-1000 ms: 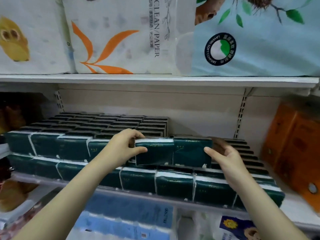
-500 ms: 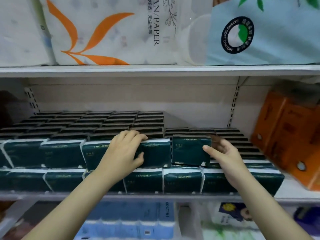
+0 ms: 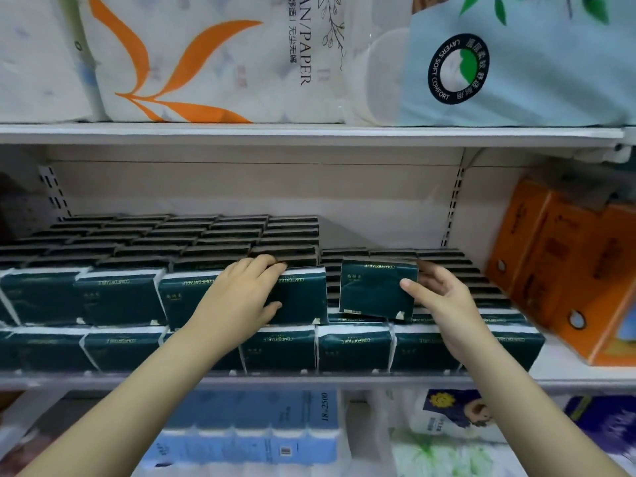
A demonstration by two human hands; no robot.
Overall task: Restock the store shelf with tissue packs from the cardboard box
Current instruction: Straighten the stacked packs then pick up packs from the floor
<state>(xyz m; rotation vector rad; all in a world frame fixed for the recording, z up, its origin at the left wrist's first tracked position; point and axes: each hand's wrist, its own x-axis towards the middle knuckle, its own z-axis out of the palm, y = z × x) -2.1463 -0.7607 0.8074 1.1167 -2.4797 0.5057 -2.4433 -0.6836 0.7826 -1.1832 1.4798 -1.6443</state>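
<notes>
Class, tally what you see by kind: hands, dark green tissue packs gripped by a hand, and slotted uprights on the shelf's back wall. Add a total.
Hands: 2 (left hand, right hand)
Gripped tissue packs: 2 (left pack, right pack)
Slotted uprights: 2 (left upright, right upright)
Total: 6

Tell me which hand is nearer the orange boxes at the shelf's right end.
Right. The right hand grips the loose tissue pack, left of the orange boxes. The left hand grips a stacked pack farther left, beyond that loose pack.
</notes>
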